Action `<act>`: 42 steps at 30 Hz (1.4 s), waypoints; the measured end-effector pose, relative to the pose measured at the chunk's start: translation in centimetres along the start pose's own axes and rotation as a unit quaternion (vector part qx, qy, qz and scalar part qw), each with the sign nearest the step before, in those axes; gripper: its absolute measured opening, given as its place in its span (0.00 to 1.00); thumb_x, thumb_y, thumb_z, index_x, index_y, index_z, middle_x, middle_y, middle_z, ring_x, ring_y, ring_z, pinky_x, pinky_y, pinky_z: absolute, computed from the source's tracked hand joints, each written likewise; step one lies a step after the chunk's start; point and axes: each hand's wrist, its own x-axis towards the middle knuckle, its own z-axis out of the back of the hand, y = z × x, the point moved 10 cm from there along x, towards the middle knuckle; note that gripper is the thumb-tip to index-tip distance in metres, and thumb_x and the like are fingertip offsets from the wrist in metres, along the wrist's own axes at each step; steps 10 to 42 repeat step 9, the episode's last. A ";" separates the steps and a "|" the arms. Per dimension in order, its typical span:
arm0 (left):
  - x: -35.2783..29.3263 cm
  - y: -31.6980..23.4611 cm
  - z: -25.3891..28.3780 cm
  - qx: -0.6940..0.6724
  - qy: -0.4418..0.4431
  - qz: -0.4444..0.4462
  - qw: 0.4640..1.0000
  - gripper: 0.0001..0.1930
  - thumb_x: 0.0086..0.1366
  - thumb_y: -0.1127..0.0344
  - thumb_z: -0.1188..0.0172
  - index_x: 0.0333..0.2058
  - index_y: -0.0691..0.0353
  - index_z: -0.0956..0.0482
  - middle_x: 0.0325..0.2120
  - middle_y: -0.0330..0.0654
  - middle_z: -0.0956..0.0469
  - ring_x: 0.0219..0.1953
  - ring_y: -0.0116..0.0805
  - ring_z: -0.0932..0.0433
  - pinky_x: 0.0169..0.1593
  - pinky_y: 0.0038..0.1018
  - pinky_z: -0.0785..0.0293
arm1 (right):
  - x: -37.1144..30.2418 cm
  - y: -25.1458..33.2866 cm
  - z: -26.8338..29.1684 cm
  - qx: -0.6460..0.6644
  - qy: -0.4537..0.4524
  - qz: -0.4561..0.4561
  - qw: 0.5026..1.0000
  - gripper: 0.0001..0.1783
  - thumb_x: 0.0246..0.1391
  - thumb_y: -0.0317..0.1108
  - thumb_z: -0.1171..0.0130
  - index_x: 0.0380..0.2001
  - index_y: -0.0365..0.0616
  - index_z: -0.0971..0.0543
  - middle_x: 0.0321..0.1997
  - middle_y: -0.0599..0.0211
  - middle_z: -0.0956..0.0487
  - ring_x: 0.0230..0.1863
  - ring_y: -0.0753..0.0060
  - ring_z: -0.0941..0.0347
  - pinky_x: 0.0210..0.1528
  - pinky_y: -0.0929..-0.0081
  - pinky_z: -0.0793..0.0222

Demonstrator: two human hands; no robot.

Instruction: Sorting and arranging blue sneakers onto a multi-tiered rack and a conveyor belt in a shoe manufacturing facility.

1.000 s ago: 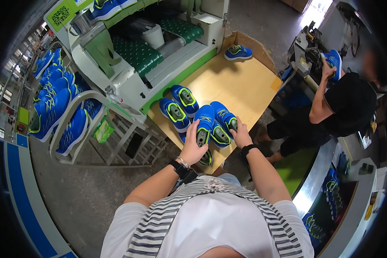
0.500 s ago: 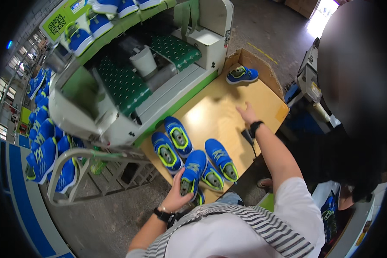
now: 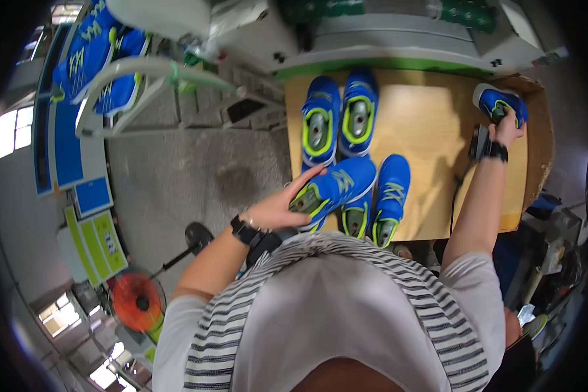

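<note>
My left hand is closed round the heel of a blue sneaker with lime-green lining and a grey shoe last inside. This shoe is tilted over others at the table's near edge. At the table's far right, my right hand grips the opening of another blue sneaker; its fingers are partly hidden. Two sneakers stand side by side beyond my left hand, a left one and a right one. Near my body lie a blue sneaker and one partly covered by the held shoe.
The wooden tabletop has a cardboard wall along its right side. A black device with a cord lies by my right wrist. Left of the table stand a grey metal frame and a rack of blue shoes. An orange fan sits lower left.
My right hand has reached across to the far-right sneaker and taken hold of it. The left hand keeps its sneaker, now turned more sideways. The whole view has swung round.
</note>
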 end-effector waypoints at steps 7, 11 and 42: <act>0.9 2.3 0.8 -0.065 0.045 0.000 0.997 0.48 0.53 0.70 0.36 0.72 0.58 0.50 0.71 0.46 0.47 0.73 0.39 0.49 0.72 0.32 0.53 | -32.2 8.8 -1.1 0.094 0.412 0.004 0.906 0.40 0.53 0.38 0.45 0.69 0.42 0.41 0.65 0.57 0.32 0.65 0.61 0.33 0.68 0.62 0.38; 0.6 2.8 1.3 -0.013 0.033 0.003 0.999 0.49 0.54 0.71 0.37 0.73 0.52 0.52 0.65 0.45 0.37 0.65 0.34 0.38 0.67 0.30 0.42 | -37.1 8.2 0.5 0.081 0.488 -0.003 0.869 0.45 0.51 0.42 0.44 0.71 0.46 0.46 0.69 0.60 0.35 0.67 0.59 0.35 0.72 0.62 0.43; 0.6 2.8 1.3 -0.013 0.033 0.003 0.999 0.49 0.54 0.71 0.37 0.73 0.52 0.52 0.65 0.45 0.37 0.65 0.34 0.38 0.67 0.30 0.42 | -37.1 8.2 0.5 0.081 0.488 -0.003 0.869 0.45 0.51 0.42 0.44 0.71 0.46 0.46 0.69 0.60 0.35 0.67 0.59 0.35 0.72 0.62 0.43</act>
